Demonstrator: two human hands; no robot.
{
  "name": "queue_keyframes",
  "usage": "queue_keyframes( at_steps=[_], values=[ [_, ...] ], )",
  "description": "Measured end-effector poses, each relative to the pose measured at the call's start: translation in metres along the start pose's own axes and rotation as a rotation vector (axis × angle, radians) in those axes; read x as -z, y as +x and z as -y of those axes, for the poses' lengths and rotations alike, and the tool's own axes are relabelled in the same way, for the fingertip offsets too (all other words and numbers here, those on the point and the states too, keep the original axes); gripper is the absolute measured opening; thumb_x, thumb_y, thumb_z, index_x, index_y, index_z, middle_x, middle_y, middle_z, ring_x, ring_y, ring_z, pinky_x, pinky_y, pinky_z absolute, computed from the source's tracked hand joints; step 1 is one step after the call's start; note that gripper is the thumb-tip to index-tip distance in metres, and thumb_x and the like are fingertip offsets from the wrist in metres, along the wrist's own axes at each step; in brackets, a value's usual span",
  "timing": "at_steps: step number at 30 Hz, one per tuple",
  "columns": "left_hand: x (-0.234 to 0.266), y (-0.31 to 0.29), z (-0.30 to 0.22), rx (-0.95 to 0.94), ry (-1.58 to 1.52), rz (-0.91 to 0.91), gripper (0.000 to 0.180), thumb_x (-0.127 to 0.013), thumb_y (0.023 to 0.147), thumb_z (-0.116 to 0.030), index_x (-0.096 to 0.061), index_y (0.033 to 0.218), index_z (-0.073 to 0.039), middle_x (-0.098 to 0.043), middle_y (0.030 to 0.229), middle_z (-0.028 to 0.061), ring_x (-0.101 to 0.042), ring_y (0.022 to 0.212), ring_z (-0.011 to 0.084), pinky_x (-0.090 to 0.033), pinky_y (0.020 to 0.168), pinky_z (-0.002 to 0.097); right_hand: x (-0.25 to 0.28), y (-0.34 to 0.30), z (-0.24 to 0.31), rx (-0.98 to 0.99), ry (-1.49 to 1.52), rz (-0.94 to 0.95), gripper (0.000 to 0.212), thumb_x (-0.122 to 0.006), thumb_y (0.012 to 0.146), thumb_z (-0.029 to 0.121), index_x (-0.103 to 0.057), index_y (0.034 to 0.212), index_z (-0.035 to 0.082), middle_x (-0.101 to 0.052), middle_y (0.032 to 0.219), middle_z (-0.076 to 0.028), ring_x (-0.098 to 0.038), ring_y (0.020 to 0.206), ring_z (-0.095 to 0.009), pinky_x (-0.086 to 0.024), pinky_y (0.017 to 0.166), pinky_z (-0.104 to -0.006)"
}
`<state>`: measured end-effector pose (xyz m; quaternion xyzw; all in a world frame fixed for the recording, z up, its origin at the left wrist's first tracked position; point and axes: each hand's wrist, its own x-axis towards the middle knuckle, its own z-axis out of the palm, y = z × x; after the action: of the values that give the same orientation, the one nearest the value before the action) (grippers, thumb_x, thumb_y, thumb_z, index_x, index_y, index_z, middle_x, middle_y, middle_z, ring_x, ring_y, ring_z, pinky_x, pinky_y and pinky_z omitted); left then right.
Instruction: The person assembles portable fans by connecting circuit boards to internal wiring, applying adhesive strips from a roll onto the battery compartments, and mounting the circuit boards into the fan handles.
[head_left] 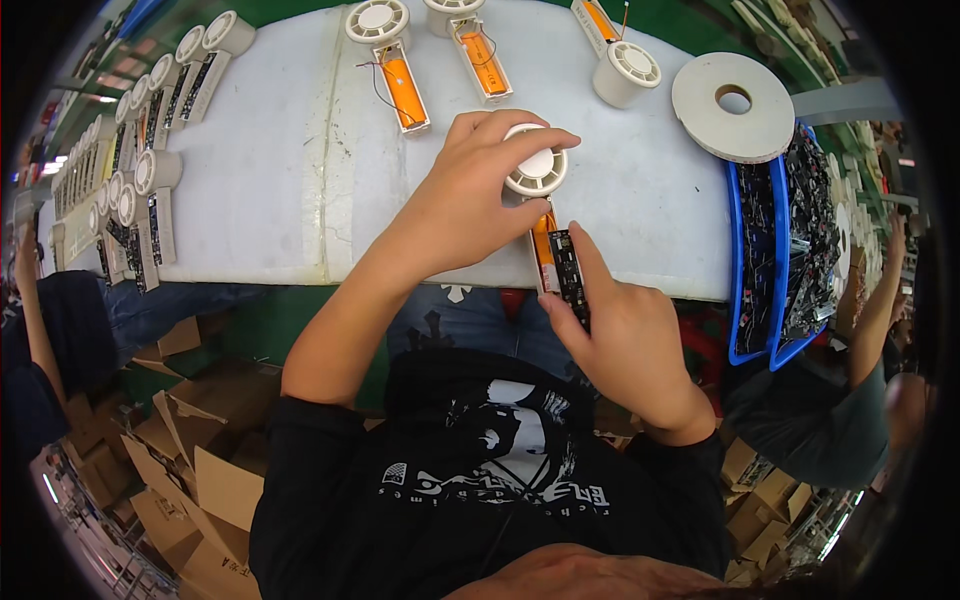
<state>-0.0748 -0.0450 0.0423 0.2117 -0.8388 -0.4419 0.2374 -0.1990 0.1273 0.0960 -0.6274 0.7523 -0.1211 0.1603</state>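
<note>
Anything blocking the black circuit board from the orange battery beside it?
Nothing visible stands between the black circuit board and orange battery. The right hand has its thumb near the battery's lower end; the left hand, near its upper end.

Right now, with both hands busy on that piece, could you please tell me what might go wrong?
First, the black circuit board is pinched by the fingers of the right hand near the front edge of the table; if it slipped, it could fall off.

Second, the board lies close alongside the orange cylinder, so a careless shift might scrape its wrapping.
</note>
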Motion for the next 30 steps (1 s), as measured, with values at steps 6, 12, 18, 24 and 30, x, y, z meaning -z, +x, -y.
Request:
queue_keyframes(
  at_steps=[6, 12, 18, 24, 30],
  values=[
    [-0.003, 0.001, -0.001, 0.013, 0.085, -0.005, 0.056, -0.072, 0.079, -0.003, -0.064, 0.133, -0.015, -0.054, 0.137, 0.0088, -0.042, 0.13, 0.0315, -0.04, 0.111, 0.0407, 0.005, 0.004, 0.0, -0.115, 0.193, -0.054, 0.046, -0.072, 0.093, 0.021, -0.057, 0.13, 0.0, -0.056, 0.055, -0.009, -0.055, 0.043, -0.027, -0.039, 0.045, -0.0379],
    [-0.015, -0.011, 0.007, 0.006, -0.065, -0.08, 0.068, -0.07, 0.079, 0.0, -0.051, 0.144, -0.01, -0.049, 0.145, 0.0129, -0.041, 0.137, 0.0342, -0.037, 0.115, 0.0421, -0.025, 0.006, -0.005, -0.015, 0.131, -0.179, 0.043, -0.073, 0.092, 0.02, -0.057, 0.127, 0.0, -0.054, 0.054, -0.006, -0.053, 0.043, -0.022, -0.038, 0.044, -0.0359],
    [-0.024, -0.02, 0.008, 0.086, -0.295, -0.14, 0.091, -0.072, 0.077, -0.003, -0.028, 0.156, -0.004, -0.039, 0.151, 0.0244, -0.035, 0.143, 0.0416, -0.031, 0.119, 0.0458, -0.031, 0.012, -0.011, -0.007, 0.25, -0.246, 0.044, -0.073, 0.092, 0.017, -0.058, 0.129, 0.0, -0.05, 0.052, -0.004, -0.048, 0.042, -0.017, -0.035, 0.044, -0.032],
    [-0.029, -0.015, 0.005, 0.181, -0.298, -0.111, 0.094, -0.073, 0.077, -0.002, -0.023, 0.157, -0.003, -0.039, 0.151, 0.0234, -0.036, 0.143, 0.0377, -0.031, 0.119, 0.0441, -0.027, 0.014, -0.014, -0.005, 0.25, -0.223, 0.046, -0.075, 0.089, 0.017, -0.059, 0.129, 0.001, -0.049, 0.052, -0.004, -0.048, 0.042, -0.017, -0.035, 0.044, -0.0314],
    [-0.03, -0.018, 0.011, 0.178, -0.27, -0.058, 0.094, -0.07, 0.079, 0.001, -0.019, 0.158, -0.005, -0.034, 0.155, 0.0179, -0.032, 0.148, 0.0287, -0.028, 0.121, 0.0401, -0.032, 0.017, -0.02, 0.094, 0.107, -0.254, 0.046, -0.076, 0.087, 0.016, -0.06, 0.128, 0.002, -0.051, 0.055, -0.004, -0.05, 0.043, -0.019, -0.037, 0.045, -0.0328]
  ],
)
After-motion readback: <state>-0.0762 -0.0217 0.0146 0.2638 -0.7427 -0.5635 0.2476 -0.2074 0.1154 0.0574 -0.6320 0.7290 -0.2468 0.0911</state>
